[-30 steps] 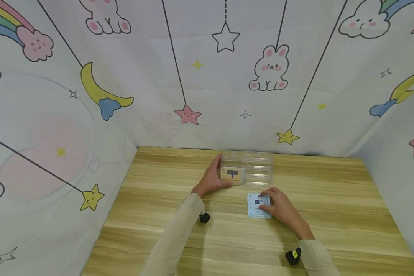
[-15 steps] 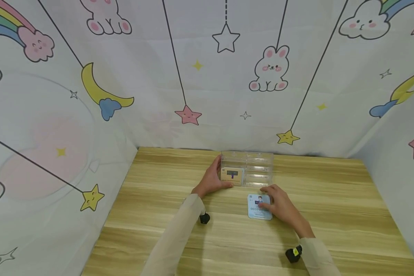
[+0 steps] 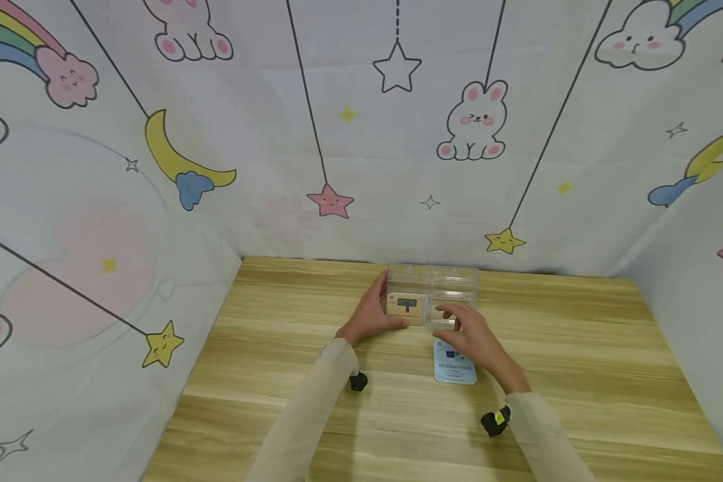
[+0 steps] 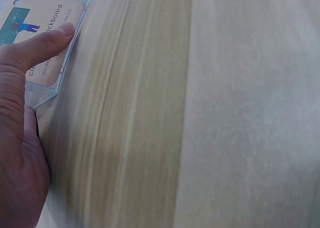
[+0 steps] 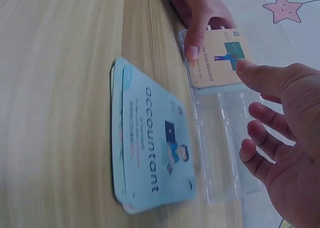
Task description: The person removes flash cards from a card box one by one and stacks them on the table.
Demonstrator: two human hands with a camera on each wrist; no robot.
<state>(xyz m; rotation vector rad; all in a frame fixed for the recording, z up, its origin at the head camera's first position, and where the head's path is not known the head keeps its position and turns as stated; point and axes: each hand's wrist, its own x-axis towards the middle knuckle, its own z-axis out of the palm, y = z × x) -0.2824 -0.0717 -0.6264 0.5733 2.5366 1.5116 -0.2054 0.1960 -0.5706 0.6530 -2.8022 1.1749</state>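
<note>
A clear plastic divided box (image 3: 454, 293) stands at the back of the table. My left hand (image 3: 370, 314) grips its left side, the thumb along the front rim by an orange card stack (image 3: 406, 306) in the front left compartment. The left wrist view shows that thumb (image 4: 47, 44) over the top card's edge. Above the box's front right part hovers my right hand (image 3: 476, 338), fingers apart and loosely bent, holding nothing. Below it a stack of light blue cards (image 5: 155, 143), the top one reading "accountant", lies on the table in front of the box.
The wood-grain table (image 3: 578, 375) spreads to both sides and toward me. A white printed curtain (image 3: 361, 147) rises right behind the box, with more fabric at the left and right. Each wrist carries a small black camera.
My right hand has left the blue card stack and moved up and slightly left, over the box's front. The blue cards remain on the table. My left hand has stayed on the box.
</note>
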